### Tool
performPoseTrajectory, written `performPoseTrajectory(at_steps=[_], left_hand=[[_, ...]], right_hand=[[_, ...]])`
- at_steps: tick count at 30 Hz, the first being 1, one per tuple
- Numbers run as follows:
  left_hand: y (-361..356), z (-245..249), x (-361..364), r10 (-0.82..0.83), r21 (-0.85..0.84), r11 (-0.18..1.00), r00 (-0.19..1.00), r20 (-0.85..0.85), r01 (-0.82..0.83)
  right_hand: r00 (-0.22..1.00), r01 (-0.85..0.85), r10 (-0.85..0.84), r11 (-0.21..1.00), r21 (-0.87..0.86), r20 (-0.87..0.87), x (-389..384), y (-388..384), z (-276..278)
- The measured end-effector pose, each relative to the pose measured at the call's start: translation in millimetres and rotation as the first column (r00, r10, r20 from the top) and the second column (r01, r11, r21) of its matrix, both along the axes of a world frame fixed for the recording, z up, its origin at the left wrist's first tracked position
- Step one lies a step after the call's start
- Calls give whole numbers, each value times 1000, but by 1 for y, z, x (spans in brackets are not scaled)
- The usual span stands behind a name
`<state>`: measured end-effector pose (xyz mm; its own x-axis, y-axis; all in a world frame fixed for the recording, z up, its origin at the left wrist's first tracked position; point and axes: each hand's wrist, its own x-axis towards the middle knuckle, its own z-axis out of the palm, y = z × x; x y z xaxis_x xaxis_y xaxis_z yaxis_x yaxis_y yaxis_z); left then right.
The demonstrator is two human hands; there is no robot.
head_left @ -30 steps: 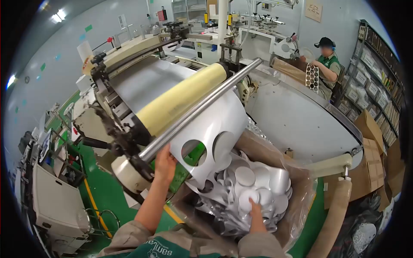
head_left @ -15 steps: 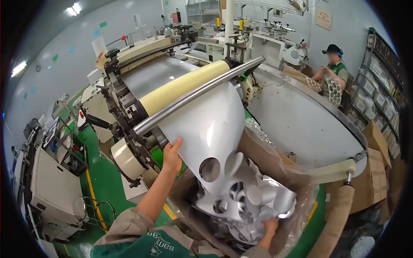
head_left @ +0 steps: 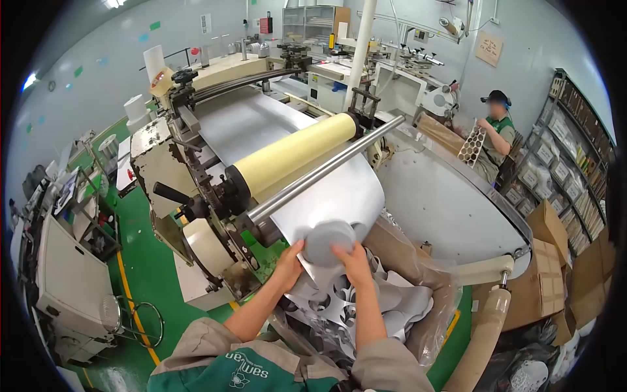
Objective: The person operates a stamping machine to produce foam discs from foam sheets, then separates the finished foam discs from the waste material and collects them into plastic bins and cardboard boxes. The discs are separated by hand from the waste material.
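A grey round disc [head_left: 328, 244], slightly blurred, is held up in front of the hanging silvery sheet [head_left: 336, 202]. My right hand [head_left: 356, 262] grips its lower right side, with the thumb lying on its face. At the disc's left edge, my left hand [head_left: 285, 269] has its fingers closed; some of them are hidden behind the disc and sheet. Below my hands, silvery sheet scrap [head_left: 398, 302] with round holes fills a plastic-lined box [head_left: 447, 281]. The sheet comes down from beneath a steel bar [head_left: 326, 170] and a yellow roller [head_left: 297, 153].
The roller machine's black handle [head_left: 171, 193] and white roll [head_left: 208, 243] are on the left. A large grey metal panel [head_left: 444, 189] stands to the right, near a wrapped roll [head_left: 480, 340] and cardboard boxes [head_left: 539, 274]. A co-worker [head_left: 499, 134] sits at the back right holding a perforated sheet.
My right hand has risen from the scrap box with a disc. My left hand has left its higher spot on the sheet's edge and moved down right to the disc. The view has shifted.
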<state>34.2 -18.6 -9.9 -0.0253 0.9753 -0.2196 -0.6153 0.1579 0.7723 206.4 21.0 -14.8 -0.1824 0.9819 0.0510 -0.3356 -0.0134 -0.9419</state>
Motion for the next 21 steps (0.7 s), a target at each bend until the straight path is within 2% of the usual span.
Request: performPoseTrajectory(at_steps=[1, 2, 3, 4, 6, 9, 11, 13, 14, 16, 18, 19, 20, 21], left_hand=[[1, 4, -1, -5, -38, 999, 999, -50, 3], [2, 5, -3, -12, -79, 997, 995, -97, 5], [8, 0, -8, 2, -114, 993, 995, -96, -13], [11, 9, -9, 86, -36, 995, 979, -185, -94], [32, 2, -20, 260, 115, 962, 958, -122, -247], [44, -16, -33, 246, 148, 965, 945, -214, -218], [36, -1, -30, 170, 141, 978, 981, -91, -156], [34, 2, -30, 117, 161, 981, 993, -26, -111], [36, -6, -34, 95, 158, 983, 995, -19, -91], [33, -15, -40, 73, 127, 990, 997, -39, -67], [28, -10, -41, 39, 88, 996, 994, -103, -29], [27, -3, -42, -7, 79, 997, 988, -152, 19], [25, 15, -40, -56, 31, 998, 990, -131, 61], [29, 17, -39, 7, 49, 999, 995, -102, -2]], right_hand=[[998, 47, -49, 998, -48, -35, 16, -7, -24], [965, 137, -157, 985, -104, -211, 33, -10, -51], [875, 179, -255, 961, -213, -413, 48, -17, -51], [831, 233, -354, 922, -309, -430, 61, -21, -50], [843, 378, -422, 906, -191, -332, 70, -18, -40], [919, 338, -333, 941, -11, -212, 37, -9, 24], [989, 147, -148, 988, 38, 16, 13, 14, 31], [978, -87, 78, 995, 41, 195, -23, 25, 61], [953, -248, 251, 968, -36, 171, -35, 37, 56], [931, -354, 363, 926, -132, 49, -40, 45, 42], [950, -295, 306, 942, -161, 52, -30, 38, 16], [958, -286, 278, 944, -164, -70, -20, 31, -2], [963, -242, 212, 953, -180, -168, -6, 29, -38], [910, -233, 149, 956, -181, -387, 13, 23, -65]])
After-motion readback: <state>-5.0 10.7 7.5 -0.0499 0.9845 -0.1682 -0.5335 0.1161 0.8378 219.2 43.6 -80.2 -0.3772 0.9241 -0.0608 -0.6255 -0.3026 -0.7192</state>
